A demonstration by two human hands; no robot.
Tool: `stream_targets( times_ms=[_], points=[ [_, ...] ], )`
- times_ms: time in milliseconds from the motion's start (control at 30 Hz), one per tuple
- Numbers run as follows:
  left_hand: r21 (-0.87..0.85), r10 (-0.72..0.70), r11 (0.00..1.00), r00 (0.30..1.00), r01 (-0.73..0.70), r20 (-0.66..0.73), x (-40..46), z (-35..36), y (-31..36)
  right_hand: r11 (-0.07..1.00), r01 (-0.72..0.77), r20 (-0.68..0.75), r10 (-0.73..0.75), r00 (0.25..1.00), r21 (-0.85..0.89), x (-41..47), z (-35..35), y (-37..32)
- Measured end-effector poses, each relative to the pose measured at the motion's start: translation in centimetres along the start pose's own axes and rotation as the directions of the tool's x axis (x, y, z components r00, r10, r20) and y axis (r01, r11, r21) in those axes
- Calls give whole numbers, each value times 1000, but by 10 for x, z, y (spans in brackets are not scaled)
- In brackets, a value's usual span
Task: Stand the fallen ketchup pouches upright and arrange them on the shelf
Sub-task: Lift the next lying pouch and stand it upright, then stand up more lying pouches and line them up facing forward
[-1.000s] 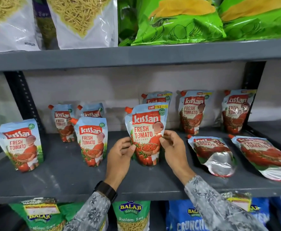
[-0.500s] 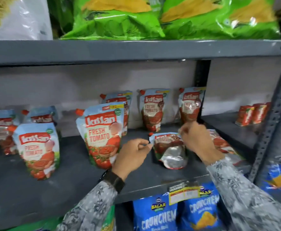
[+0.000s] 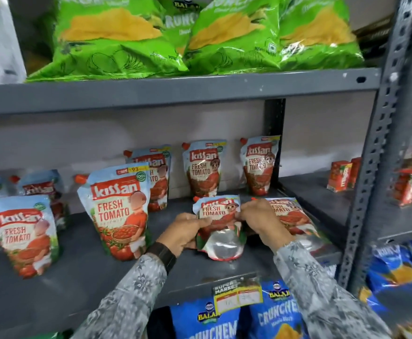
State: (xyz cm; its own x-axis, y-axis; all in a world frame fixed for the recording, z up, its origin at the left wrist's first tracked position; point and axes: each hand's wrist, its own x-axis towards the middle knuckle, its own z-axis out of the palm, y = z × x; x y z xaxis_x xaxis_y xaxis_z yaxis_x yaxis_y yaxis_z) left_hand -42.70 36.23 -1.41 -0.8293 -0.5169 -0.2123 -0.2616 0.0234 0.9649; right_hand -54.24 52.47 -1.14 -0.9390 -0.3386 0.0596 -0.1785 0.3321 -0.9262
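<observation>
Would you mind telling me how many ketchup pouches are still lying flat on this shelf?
2. One fallen pouch is gripped between the left hand and right hand; the second fallen pouch lies just right of it, partly hidden by the right hand.

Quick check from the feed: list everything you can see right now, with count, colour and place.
upright ketchup pouches: at least seven, blue-red, middle shelf
held pouch: one, tilted, between both hands
fallen pouch: one, flat, right of it
green chip bags: several, top shelf
blue chip bags: several, below
red cartons: several, right bay
price tag: one, shelf edge
left hand: gripping pouch, black wristband
right hand: gripping pouch
</observation>
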Motion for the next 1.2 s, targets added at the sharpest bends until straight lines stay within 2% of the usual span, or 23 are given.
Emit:
stream_targets(
  times_ms=[67, 133, 233, 300, 400, 633, 700, 733, 800, 833, 867, 900, 967, 1033, 1067, 1133, 1200],
  points=[
    [-7, 142, 990, 990, -142, -22, -5, -1, 0, 988, 38, -17, -36, 999, 147, -7, 3, -5],
    [36, 314, 949, 946, -312, -79, -11, -7, 4, 956, 129, -41, -122, 992, 262, -12, 5, -13],
    [143, 503, 863, 849, -484, -163, -16, -15, 11, 901, 315, -145, -284, 948, 299, -13, 8, -26],
    [199, 567, 822, 797, -533, -210, -17, -16, 13, 867, 384, -210, -331, 920, 316, -13, 12, -30],
    [247, 584, 810, 772, -532, -251, -17, -14, 2, 853, 402, -219, -345, 913, 333, -17, 24, -20],
    [253, 529, 842, 822, -477, -212, -15, -12, -14, 892, 343, -142, -315, 939, 295, -21, 36, 3],
    [253, 517, 851, 819, -460, -250, -21, -13, -12, 912, 332, -90, -319, 943, 240, -21, 27, -2],
    [263, 521, 852, 792, -454, -319, -25, -12, -11, 917, 346, -84, -336, 938, 197, -21, 18, -4],
    [289, 575, 817, 666, -499, -475, -37, -6, -11, 910, 407, -142, -394, 908, 83, -21, -5, -7],
    [308, 619, 780, 600, -545, -506, -42, -1, -11, 896, 445, -196, -435, 879, 10, -21, -20, -8],
    [326, 660, 744, 566, -583, -494, -46, 6, -9, 879, 471, -245, -473, 846, -72, -20, -37, -7],
    [334, 688, 721, 570, -607, -450, -47, 15, -7, 867, 470, -275, -498, 823, -164, -18, -55, -4],
    [328, 696, 718, 644, -614, -317, -46, 37, 1, 847, 379, -261, -487, 833, -373, -12, -85, 1],
    [377, 656, 732, 738, -568, -161, -39, 67, 9, 808, 208, -191, -365, 911, -551, -3, -112, 8],
    [459, 621, 719, 779, -522, -86, -33, 82, 12, 795, 121, -160, -264, 951, -594, 2, -120, 11],
    [615, 480, 681, 877, -396, 33, -18, 110, 17, 758, -31, -114, -56, 992, -651, 10, -131, 17],
    [621, 258, 744, 963, -249, 78, -1, 130, 23, 724, -63, -18, 70, 997, -687, 15, -132, 22]
  ],
)
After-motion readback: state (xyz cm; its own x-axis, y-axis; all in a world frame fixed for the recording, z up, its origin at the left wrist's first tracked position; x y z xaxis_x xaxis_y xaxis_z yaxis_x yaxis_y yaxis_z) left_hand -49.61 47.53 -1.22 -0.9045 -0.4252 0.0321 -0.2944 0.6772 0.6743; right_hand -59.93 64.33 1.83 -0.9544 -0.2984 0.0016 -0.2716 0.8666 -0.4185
